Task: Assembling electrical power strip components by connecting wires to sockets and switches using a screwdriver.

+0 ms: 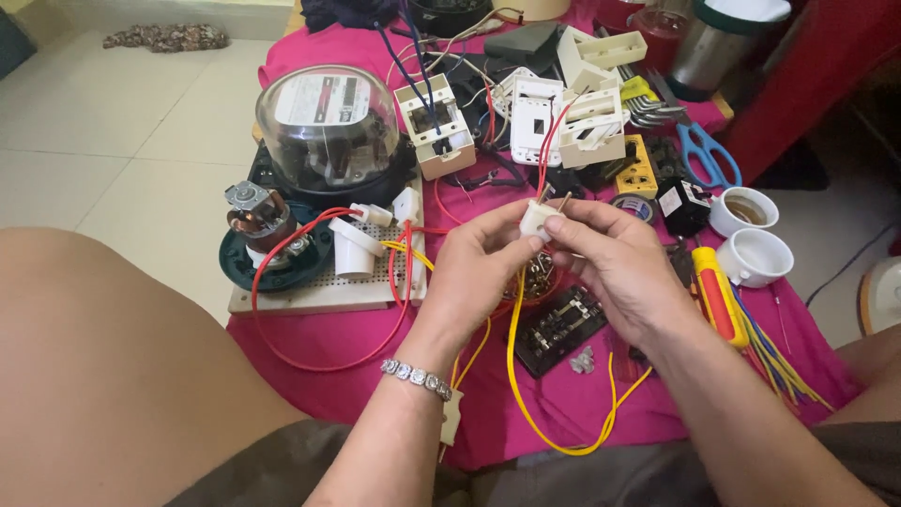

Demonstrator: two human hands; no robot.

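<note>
I hold a small white plug [539,218], prongs up, pinched between my left hand [479,268] and right hand [615,258] above the pink cloth [582,404], steady and close to see. A yellow wire [514,366] hangs below; the screwdriver [716,296] lies at my right.

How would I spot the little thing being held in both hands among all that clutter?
Start at the big glass-domed meter on the pink cloth, then look to its lower right, where the left hand and right hand meet. Pinched between their fingertips is a small white plug. Unlike the larger white switch boxes behind it, it is held off the cloth, with two metal pins pointing up.
</note>
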